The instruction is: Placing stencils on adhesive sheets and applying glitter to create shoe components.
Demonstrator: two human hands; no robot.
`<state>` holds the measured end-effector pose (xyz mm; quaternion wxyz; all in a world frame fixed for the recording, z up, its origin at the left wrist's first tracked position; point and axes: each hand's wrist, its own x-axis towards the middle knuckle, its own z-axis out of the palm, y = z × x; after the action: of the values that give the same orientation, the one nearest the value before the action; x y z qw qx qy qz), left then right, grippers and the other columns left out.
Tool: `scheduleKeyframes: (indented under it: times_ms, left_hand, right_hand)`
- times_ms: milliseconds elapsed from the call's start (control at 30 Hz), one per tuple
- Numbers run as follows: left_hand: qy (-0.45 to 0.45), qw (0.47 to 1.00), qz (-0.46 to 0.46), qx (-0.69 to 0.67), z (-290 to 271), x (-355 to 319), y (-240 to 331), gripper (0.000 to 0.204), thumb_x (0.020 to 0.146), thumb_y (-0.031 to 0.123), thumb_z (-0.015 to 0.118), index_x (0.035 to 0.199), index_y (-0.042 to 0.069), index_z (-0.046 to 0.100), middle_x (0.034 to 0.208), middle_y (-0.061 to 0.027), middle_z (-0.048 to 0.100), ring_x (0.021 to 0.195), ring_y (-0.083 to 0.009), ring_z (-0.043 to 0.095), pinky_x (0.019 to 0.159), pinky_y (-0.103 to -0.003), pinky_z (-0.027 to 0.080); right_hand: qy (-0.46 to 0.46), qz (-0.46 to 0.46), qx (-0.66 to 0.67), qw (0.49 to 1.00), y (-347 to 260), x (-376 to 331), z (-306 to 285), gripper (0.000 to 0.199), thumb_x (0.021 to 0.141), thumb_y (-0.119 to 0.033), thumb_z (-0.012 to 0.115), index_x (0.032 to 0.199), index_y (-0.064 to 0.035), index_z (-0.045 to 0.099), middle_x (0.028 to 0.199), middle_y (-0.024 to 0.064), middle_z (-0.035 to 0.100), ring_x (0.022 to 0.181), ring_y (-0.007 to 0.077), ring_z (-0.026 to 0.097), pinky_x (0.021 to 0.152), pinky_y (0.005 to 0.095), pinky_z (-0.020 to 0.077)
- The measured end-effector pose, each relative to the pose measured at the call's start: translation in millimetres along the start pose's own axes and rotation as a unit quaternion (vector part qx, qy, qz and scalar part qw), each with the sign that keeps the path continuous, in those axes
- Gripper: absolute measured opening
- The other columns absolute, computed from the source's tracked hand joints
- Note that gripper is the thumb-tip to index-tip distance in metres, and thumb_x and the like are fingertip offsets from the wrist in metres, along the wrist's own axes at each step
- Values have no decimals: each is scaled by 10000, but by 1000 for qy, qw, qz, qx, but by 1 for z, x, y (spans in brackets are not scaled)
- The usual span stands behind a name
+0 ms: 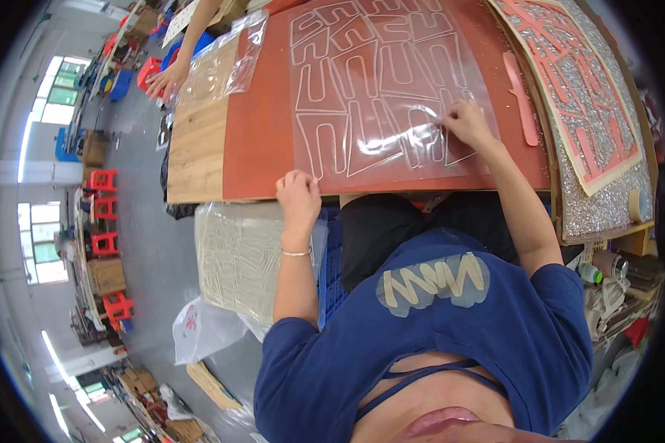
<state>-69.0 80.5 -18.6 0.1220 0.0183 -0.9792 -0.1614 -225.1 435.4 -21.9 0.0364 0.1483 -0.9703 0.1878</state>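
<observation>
Pinching at clear film sheet (377, 88), white-outlined cut shapes, glossy, centre-top on orange tabletop (262, 125) | right hand (467, 122) grip closed on film edge | left hand (299, 196) curled, empty, on tabletop's near edge

Transparent film sheet (380, 88) lies flat on the mat (262, 125), which covers the wooden table (196, 140) except a bare strip along the left edge. Right hand (467, 122) sits on the sheet's near right part; left hand (299, 196) at the mat's near edge, just left of the sheet's near corner. Plastic bags (225, 63) lie at the far left, over the mat/wood boundary. Flat tool (521, 96) on the mat right of the sheet. Glitter panel (606, 199) further right, with the cut-pattern sheet (569, 66) on top. Tape roll (639, 205) at the panel's near right corner. Stack of sheets (240, 255) below the table edge, left of the lap. Another person's hand (166, 77) at the far left table corner.
</observation>
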Motion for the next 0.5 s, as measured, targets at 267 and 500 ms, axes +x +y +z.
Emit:
scheduleKeyframes:
  times_ms: [267, 500]
  left_hand:
    - [50, 967, -158, -193, 9, -11, -32, 213, 855, 185, 630, 932, -10, 671, 879, -138, 665, 787, -212, 626, 721, -328, 487]
    - [72, 957, -217, -178, 14, 3, -17, 175, 819, 139, 677, 932, 5, 681, 872, -80, 623, 739, -136, 594, 696, -272, 484]
  right_hand:
    - [386, 89, -31, 918, 122, -15, -67, 132, 806, -156, 624, 842, -40, 677, 875, 131, 628, 880, 304, 574, 795, 406, 448]
    - [90, 152, -70, 982, 116, -62, -96, 250, 860, -250, 535, 832, -21, 633, 791, 202, 643, 782, 350, 637, 706, 431, 505]
